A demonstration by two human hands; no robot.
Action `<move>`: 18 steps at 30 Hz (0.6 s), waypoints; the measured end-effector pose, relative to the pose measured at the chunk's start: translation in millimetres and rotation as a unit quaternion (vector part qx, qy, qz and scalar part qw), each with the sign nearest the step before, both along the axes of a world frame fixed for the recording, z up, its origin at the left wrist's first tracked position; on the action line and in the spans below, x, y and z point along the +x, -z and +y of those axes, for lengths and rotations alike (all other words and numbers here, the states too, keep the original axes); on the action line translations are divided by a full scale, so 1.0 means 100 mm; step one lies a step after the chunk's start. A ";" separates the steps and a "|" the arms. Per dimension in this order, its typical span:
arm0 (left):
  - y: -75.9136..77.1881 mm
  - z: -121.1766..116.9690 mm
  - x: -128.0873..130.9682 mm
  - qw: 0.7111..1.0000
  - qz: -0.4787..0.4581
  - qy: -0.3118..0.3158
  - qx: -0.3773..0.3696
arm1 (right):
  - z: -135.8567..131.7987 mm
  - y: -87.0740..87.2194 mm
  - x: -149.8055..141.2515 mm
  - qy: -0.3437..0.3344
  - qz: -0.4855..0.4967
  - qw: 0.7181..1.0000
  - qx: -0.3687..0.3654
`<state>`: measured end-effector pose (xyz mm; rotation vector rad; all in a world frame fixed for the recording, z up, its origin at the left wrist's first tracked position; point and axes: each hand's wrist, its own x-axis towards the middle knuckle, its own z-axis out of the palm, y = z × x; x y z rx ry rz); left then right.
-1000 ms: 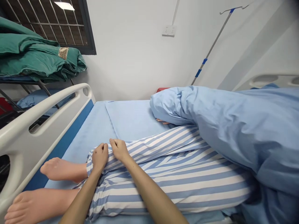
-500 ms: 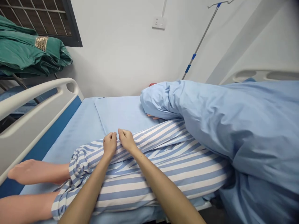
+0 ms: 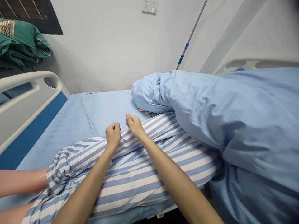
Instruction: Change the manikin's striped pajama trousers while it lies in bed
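Fists closed — whether cloth is pinched inside cannot be told — the left hand (image 3: 113, 135) and right hand (image 3: 135, 125) sit just apart at the far leg of striped trousers (image 3: 133, 189), which stretch beneath both forearms across a bed (image 3: 79, 115), with the blue quilt (image 3: 210, 99) on the right.

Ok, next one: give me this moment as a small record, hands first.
left hand: closed, at the far leg of the striped trousers; hold on cloth unclear
right hand: closed, beside the left, nearer the blue quilt
clothing: trousers bunched above bare lower legs
bedding: quilt heaped right, a few fingers showing beneath its edge; light-blue sheet
background: footboard left; wall socket and pole behind
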<state>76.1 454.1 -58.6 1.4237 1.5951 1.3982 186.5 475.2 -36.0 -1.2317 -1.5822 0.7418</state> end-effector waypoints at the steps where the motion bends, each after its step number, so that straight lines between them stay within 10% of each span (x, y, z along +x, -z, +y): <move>1: 0.02 0.00 0.08 1.000 0.013 0.013 0.002 | 0.01 0.00 0.07 0.017 -0.013 1.000 -0.002; 18: -0.09 0.39 0.94 0.992 0.129 0.013 -0.009 | 0.26 0.08 0.80 0.046 0.019 0.998 0.050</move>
